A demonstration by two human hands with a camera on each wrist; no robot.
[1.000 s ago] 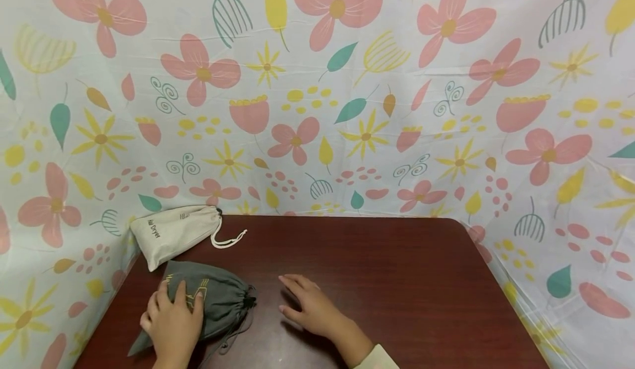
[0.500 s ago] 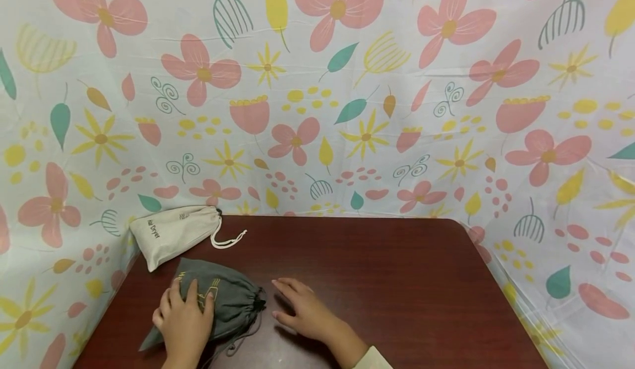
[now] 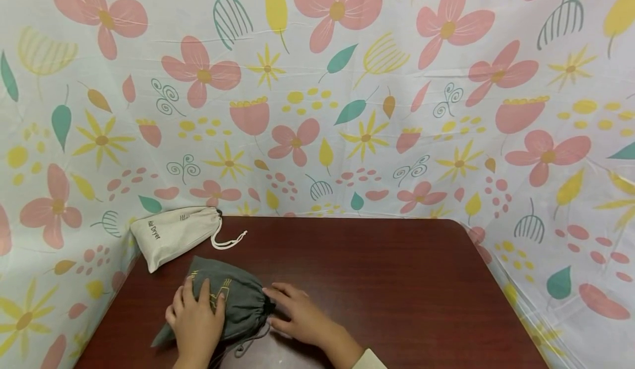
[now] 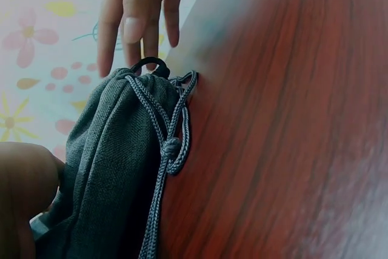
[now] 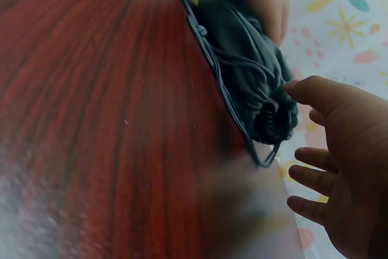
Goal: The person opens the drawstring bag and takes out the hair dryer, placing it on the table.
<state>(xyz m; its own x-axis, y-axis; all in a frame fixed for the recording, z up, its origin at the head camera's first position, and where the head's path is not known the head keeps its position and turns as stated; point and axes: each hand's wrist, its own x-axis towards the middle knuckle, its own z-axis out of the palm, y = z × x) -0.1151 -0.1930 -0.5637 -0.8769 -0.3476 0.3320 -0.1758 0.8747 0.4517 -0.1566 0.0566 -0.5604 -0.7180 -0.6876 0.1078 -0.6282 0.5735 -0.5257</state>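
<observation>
A dark grey drawstring bag [image 3: 240,297] with yellow lettering and a yellow outline drawing lies on the table, its gathered mouth facing right. My left hand [image 3: 198,325] grips it from above near its flat left end, fingers spread over the cloth. At the gathered mouth is my right hand [image 3: 305,316], fingers loosely extended, with index finger and thumb right at the cloth. A knotted grey cord [image 4: 170,147] hangs along the bag's side in the left wrist view. The right wrist view shows the thumb [image 5: 303,89] close to the puckered opening. Whatever fills the bag is hidden.
A cream drawstring bag [image 3: 173,234] printed "Hair Dryer" lies at the table's back left corner, its white cord trailing right. The dark red wooden table [image 3: 397,281] backs onto a floral cloth [image 3: 317,110] that hangs on the far side and both flanks.
My left hand has slid the grey bag to the right across the table. My right hand has shifted slightly left, and its fingertips now meet the bag's mouth.
</observation>
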